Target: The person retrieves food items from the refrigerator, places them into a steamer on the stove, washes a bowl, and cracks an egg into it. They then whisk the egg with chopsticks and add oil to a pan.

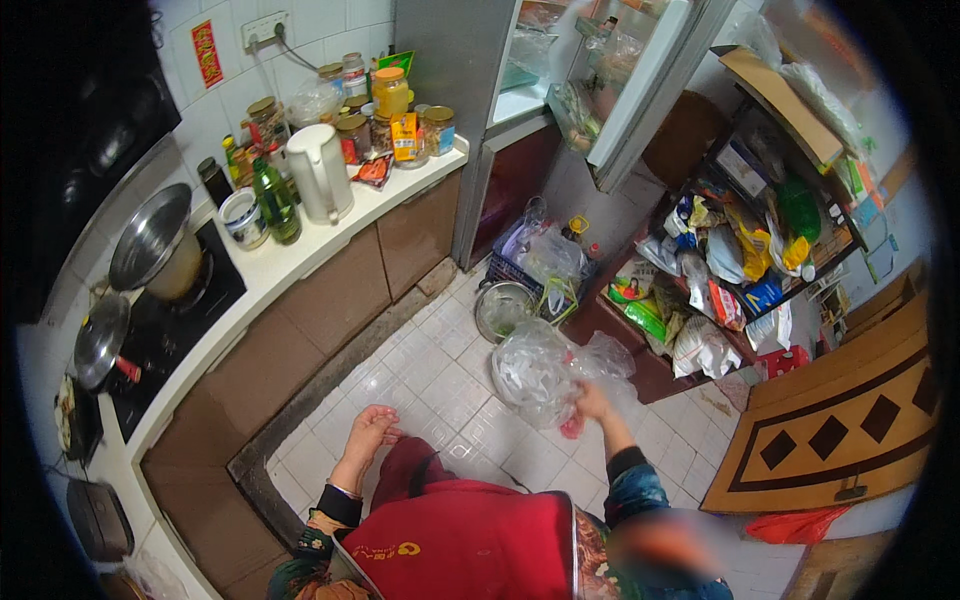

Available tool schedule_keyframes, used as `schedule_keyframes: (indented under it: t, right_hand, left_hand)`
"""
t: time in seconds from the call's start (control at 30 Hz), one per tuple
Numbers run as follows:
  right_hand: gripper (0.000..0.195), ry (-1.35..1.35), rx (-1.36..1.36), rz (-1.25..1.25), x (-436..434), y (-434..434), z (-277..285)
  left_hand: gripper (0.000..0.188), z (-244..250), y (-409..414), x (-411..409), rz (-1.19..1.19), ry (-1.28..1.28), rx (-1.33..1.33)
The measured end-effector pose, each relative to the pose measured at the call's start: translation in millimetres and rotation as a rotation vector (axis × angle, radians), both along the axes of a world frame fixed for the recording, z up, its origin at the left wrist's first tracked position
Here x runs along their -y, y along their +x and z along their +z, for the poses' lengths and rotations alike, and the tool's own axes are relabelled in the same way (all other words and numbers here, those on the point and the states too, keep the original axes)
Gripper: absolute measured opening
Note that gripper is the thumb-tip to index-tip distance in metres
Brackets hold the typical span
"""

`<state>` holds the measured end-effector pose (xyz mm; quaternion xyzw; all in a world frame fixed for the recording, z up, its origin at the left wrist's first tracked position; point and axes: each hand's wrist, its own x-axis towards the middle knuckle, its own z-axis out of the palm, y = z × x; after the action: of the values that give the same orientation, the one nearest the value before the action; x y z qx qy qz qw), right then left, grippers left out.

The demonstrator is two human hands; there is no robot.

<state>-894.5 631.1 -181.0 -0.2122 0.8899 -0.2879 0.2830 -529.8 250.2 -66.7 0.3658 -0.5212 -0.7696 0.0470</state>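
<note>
My right hand grips a bunch of clear plastic bags above the tiled floor. Something pinkish-red shows just below its fingers; what it is cannot be made out. My left hand is by my left knee, fingers loosely bent, with nothing visible in it. A round metal basin with some plastic and green bits inside stands on the floor beyond the bags. Behind it sits a dark plastic crate filled with more clear bags. I wear a red apron.
At upper right, a refrigerator door hangs open. A shelf rack packed with food packets stands right of the crate. Along the left runs a counter with a white kettle, jars and a gas stove. A patterned wooden door is at right.
</note>
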Motion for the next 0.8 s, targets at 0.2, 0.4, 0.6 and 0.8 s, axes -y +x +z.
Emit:
schedule_keyframes:
  t: [0.2,0.4,0.6,0.8]
  right_hand:
    - [0.066,-0.505,-0.488,-0.089,189.8,-147.3,179.0]
    - [0.073,-0.444,-0.755,-0.161,306.7,-280.2,280.3]
    - [0.082,-0.091,-1.062,-0.185,365.8,-430.3,299.6]
    - [0.098,0.227,-0.743,-0.304,392.3,-530.6,311.7]
  left_hand:
    - [0.017,-21.4,-105.1,95.2,-0.009,0.037,0.007]
    - [0.015,-4.6,-223.6,175.1,-0.071,0.062,0.017]
    - [0.019,7.9,-336.5,215.4,-0.273,0.053,0.002]
    - [0.016,4.1,-427.2,227.2,-0.346,0.049,-0.033]
